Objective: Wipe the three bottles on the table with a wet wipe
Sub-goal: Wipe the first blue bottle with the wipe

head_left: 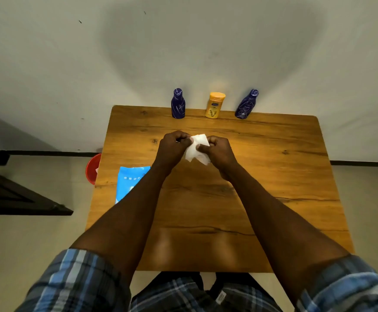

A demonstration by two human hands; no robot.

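Note:
Three bottles stand in a row at the far edge of the wooden table [273, 176]: a dark blue bottle [178, 104] on the left, a yellow bottle [214, 105] in the middle, and a second dark blue bottle [246, 105] on the right, which looks tilted. A white wet wipe [194, 149] is held over the table's middle. My left hand [172, 147] pinches its left edge and my right hand [217, 152] grips its right side. Both hands are well short of the bottles.
A light blue wet wipe pack [129, 181] lies near the table's left edge, partly hidden by my left forearm. A red bin [92, 168] stands on the floor left of the table. A dark piece of furniture [14, 190] is at far left. A wall rises behind the bottles.

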